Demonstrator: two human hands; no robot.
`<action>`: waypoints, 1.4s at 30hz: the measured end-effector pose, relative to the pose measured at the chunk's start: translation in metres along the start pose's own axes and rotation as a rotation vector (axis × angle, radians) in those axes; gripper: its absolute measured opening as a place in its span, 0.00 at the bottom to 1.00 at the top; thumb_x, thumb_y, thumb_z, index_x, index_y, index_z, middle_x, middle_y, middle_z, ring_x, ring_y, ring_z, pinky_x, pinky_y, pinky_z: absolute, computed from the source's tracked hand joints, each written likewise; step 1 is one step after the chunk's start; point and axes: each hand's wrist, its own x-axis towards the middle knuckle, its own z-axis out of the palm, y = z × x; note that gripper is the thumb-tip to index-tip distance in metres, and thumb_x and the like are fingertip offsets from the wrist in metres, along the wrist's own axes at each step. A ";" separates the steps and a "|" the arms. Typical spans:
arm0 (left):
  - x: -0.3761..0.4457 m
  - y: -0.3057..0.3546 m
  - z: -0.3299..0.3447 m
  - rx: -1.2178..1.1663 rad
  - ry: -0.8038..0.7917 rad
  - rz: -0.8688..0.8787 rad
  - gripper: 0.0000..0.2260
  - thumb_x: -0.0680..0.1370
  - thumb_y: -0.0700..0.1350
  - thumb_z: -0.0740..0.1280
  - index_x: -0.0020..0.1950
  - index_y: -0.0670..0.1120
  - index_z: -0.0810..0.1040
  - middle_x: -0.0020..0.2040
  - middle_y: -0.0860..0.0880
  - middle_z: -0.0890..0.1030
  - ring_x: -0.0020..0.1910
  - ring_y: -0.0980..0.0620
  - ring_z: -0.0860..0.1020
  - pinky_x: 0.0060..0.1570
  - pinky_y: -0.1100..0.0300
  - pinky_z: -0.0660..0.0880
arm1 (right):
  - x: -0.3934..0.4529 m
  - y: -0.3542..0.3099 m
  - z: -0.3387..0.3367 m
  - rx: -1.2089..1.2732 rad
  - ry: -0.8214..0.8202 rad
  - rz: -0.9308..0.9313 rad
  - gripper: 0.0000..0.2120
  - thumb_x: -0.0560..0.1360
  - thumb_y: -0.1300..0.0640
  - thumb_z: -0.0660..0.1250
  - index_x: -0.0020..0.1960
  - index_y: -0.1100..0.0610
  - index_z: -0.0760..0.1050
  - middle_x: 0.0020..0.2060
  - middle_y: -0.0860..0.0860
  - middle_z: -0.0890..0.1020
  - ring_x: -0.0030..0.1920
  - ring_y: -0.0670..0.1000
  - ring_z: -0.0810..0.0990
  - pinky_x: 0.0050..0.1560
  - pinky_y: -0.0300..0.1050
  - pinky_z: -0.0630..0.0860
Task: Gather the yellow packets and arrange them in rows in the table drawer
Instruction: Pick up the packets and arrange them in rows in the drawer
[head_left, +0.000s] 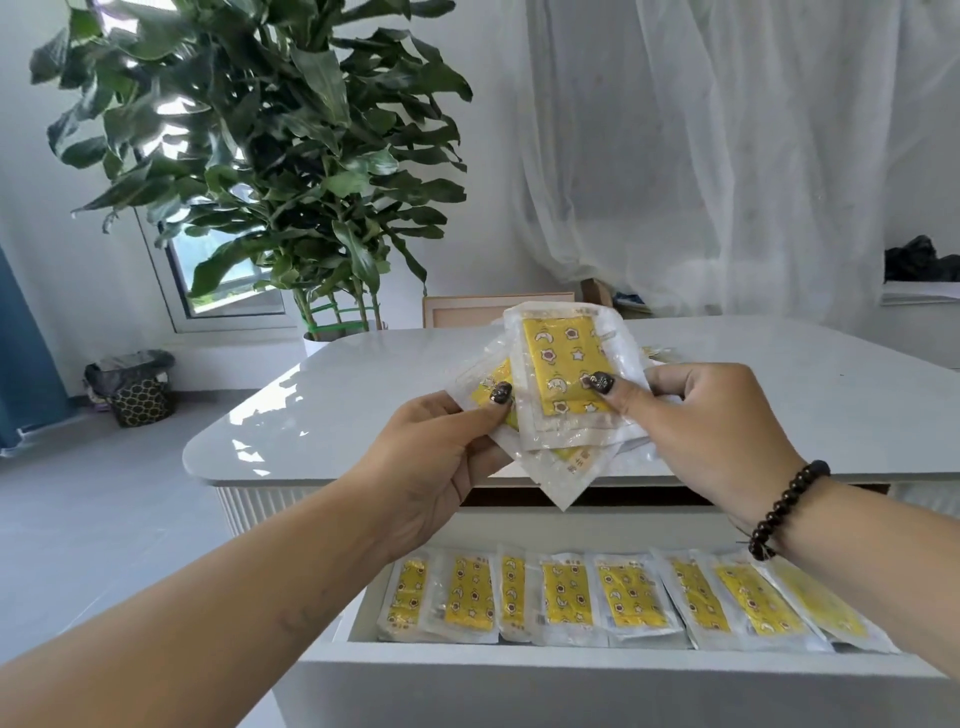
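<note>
1. Open drawer (332, 631) holding one overlapping row of packets (628, 597).
2. Yellow, star-printed, in clear wrappers.
3. Loose bunch (563, 374) pinched above the table (363, 395) by left hand (441, 457) and right hand (711, 421).

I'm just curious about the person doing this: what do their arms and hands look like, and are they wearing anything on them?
Both forearms are bare, with no sleeves in view. The right hand has a bracelet of dark round beads at the wrist. The left hand wears no bracelet, ring or watch that shows. The nails are long and painted dark with a glittery, patterned finish, seen on both thumbs.
</note>
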 end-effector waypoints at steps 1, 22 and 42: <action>0.001 0.000 0.001 0.001 0.011 0.000 0.06 0.79 0.35 0.62 0.51 0.35 0.77 0.49 0.37 0.84 0.44 0.44 0.84 0.35 0.56 0.83 | 0.000 -0.001 0.000 0.012 0.013 -0.002 0.14 0.71 0.48 0.71 0.39 0.59 0.84 0.34 0.68 0.80 0.29 0.50 0.70 0.26 0.32 0.67; -0.003 0.007 -0.002 0.223 0.275 0.028 0.27 0.75 0.36 0.70 0.71 0.48 0.64 0.46 0.42 0.82 0.36 0.46 0.84 0.33 0.53 0.83 | -0.007 0.014 0.011 -0.066 0.009 -0.029 0.05 0.70 0.55 0.75 0.44 0.49 0.81 0.41 0.36 0.80 0.46 0.49 0.82 0.41 0.33 0.75; 0.028 0.003 -0.072 0.303 0.493 -0.070 0.08 0.80 0.44 0.63 0.48 0.40 0.78 0.33 0.43 0.84 0.31 0.46 0.84 0.40 0.51 0.83 | 0.058 0.054 0.106 0.005 -0.436 -0.514 0.09 0.74 0.52 0.69 0.48 0.56 0.82 0.43 0.45 0.83 0.47 0.43 0.80 0.51 0.41 0.77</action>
